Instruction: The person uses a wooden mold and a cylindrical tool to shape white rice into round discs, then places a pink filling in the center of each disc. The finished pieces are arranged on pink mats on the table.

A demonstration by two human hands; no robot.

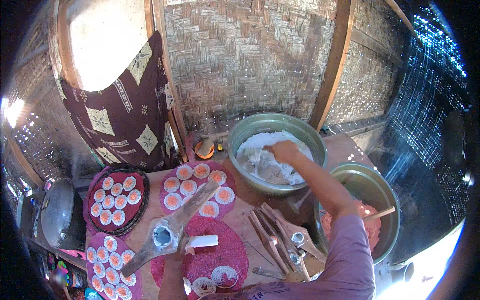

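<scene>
Woven wall (245, 60), crowded table (245, 202): a slack left hand (176, 252) could drop the wooden press (175, 222) on lacy rounds (204, 286).
That grip looks closed round it at seven o'clock; right hand (286, 151) over white mix (265, 155) at one, grip I can't tell.

Powder (250, 147) in one basin (265, 189), second basin (395, 225) rightward, mats (232, 242) leftward, tools (310, 247) in front

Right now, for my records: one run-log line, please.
left hand: holding wooden tool | right hand: at white mixture in green basin
</scene>
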